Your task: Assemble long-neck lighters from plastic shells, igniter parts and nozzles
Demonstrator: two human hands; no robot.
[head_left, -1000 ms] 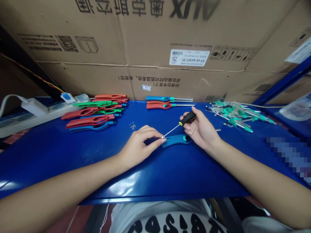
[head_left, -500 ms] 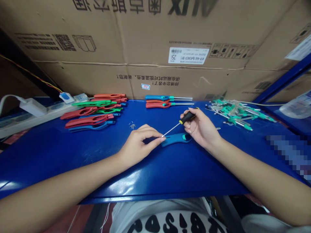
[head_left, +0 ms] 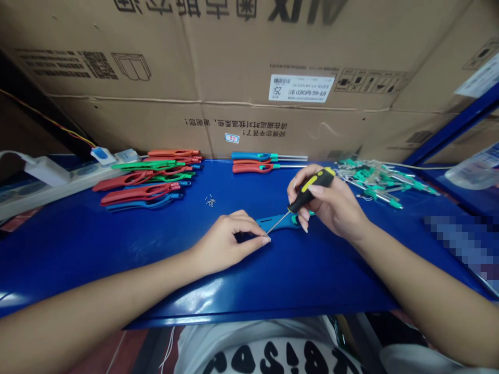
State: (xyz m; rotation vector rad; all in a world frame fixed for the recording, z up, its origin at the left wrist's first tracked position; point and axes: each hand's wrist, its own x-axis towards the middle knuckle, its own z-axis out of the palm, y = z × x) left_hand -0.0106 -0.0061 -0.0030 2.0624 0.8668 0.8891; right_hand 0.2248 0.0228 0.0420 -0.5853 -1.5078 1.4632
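My right hand (head_left: 331, 202) is closed around the black and yellow handle of a screwdriver (head_left: 316, 182), whose thin shaft slants down to the left. At the tip of that shaft, the thumb and forefinger of my left hand (head_left: 230, 239) are pinched together; whatever sits between them is too small to make out. Just behind the fingertips lies a blue lighter (head_left: 268, 223) with a green trigger part, flat on the table and partly covered by both hands. A little heap of small screws (head_left: 211, 200) rests beyond my left hand.
Red, green and blue lighter shells (head_left: 144, 192) are piled at the left, near a white power strip (head_left: 78, 174). Two lighters with metal tubes (head_left: 290, 158) lie at the back. Green-and-metal nozzle parts (head_left: 385, 182) are heaped at the right. A cardboard sheet (head_left: 234, 67) stands behind the blue table (head_left: 156, 280).
My left fingertips and the screwdriver tip have moved slightly toward me, off the lighter's near end. My right hand has tilted the screwdriver steeper and shifted right.
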